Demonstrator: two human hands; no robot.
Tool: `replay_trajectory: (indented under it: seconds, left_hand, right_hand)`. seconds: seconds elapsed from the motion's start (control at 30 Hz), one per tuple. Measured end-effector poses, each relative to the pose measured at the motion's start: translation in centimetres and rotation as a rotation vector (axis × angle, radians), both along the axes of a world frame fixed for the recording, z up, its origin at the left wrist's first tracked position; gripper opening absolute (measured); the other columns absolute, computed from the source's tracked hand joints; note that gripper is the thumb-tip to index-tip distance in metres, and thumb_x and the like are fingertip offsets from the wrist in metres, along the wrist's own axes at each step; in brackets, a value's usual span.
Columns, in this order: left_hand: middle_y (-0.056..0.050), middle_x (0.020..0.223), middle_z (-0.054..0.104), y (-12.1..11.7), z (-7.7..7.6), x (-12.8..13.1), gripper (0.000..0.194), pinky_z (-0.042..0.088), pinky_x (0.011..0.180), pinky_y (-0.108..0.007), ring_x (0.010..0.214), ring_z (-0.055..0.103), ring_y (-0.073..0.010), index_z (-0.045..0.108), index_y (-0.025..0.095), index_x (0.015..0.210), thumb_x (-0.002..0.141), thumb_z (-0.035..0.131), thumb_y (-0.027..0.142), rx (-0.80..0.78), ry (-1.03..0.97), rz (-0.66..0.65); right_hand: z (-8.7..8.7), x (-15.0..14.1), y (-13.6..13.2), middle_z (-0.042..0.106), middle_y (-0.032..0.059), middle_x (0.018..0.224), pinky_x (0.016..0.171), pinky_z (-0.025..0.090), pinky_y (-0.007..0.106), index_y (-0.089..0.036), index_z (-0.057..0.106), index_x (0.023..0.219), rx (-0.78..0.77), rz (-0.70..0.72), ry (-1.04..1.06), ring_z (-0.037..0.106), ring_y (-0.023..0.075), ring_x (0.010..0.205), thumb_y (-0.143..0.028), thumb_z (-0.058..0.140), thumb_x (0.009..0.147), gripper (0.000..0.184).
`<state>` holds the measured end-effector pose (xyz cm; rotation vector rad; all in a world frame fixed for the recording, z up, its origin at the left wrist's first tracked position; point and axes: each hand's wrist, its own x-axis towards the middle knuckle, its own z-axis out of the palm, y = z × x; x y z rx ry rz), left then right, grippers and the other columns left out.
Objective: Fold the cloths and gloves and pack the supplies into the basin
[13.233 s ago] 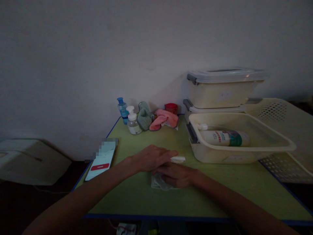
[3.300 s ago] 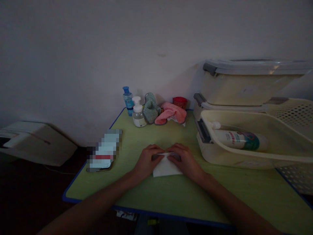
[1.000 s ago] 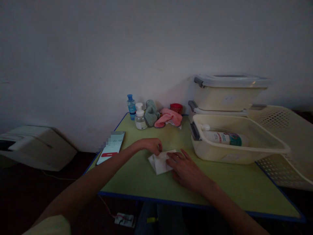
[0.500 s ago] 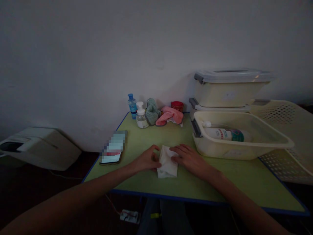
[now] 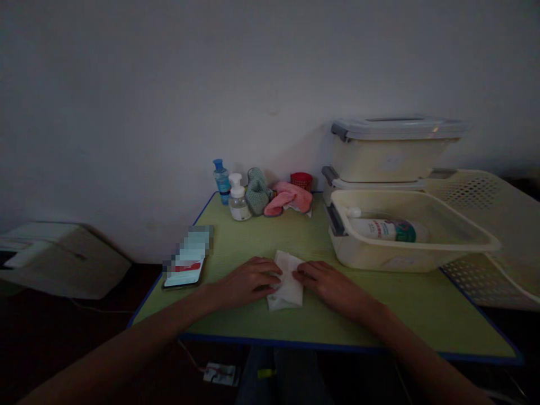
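Note:
A folded white tissue [image 5: 288, 292] lies on the table in front of me, its near end slightly uneven. My left hand [image 5: 251, 280] rests palm down at its left side, fingers stretched out and their tips on the tissue. From the other side my right hand [image 5: 324, 284] reaches in, fingers extended and a little bent, with the tips on the tissue's right edge. Neither hand is wrapped round it. The undersides of the fingers are hidden.
A phone [image 5: 185, 264] lies at the table's left edge. Along the back stand a blue bottle [image 5: 221, 183], a pump bottle [image 5: 239, 202], a green cloth [image 5: 258, 191], a pink cloth [image 5: 291, 197] and a red basket [image 5: 301, 180]. A cream bin [image 5: 379, 259] holding a white bottle [image 5: 379, 229] stands right.
My left hand has gone from a curled grip at the tissue's left edge to lying flat with fingers stretched over it. My right fingers have drawn back slightly toward the right edge.

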<state>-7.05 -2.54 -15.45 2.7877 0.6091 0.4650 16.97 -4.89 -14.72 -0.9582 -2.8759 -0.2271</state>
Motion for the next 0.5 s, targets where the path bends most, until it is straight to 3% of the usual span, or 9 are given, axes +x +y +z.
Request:
replay_trajectory:
  seconds: [0.2,0.37,0.5]
  left_hand:
    - [-0.009,0.111,0.062,-0.3,-0.3,-0.4,0.029,0.04,0.094,-0.032,0.105,0.054,-0.0168,0.057,0.015,0.11,0.089,0.044,0.029,-0.059,0.005,0.052]
    - [-0.01,0.114,0.061,-0.5,-0.4,-0.6,0.034,0.039,0.095,-0.033,0.109,0.052,-0.017,0.054,0.013,0.115,0.092,0.037,0.031,-0.125,0.005,0.056]
    - [-0.011,0.118,0.059,-0.2,-0.5,-1.0,0.041,0.037,0.098,-0.034,0.113,0.049,-0.0189,0.052,0.013,0.118,0.088,0.044,0.039,-0.145,0.019,0.014]
  right_hand:
    - [0.7,-0.2,-1.0,0.062,0.0094,0.106,0.083,0.046,0.035,-0.012,0.057,0.107,0.039,0.05,0.053,0.056,0.0209,0.096,-0.01,0.051,0.083,0.024]
    - [0.4,-0.8,-1.7,0.066,0.0075,0.094,0.073,0.048,0.034,-0.012,0.059,0.098,0.09,0.137,0.048,0.058,0.0205,0.084,-0.012,0.053,0.083,0.016]
    - [-0.7,-1.0,-2.0,0.066,0.0072,0.09,0.073,0.048,0.034,-0.013,0.06,0.091,0.032,0.054,0.138,0.059,0.0203,0.08,-0.008,0.055,0.079,0.015]
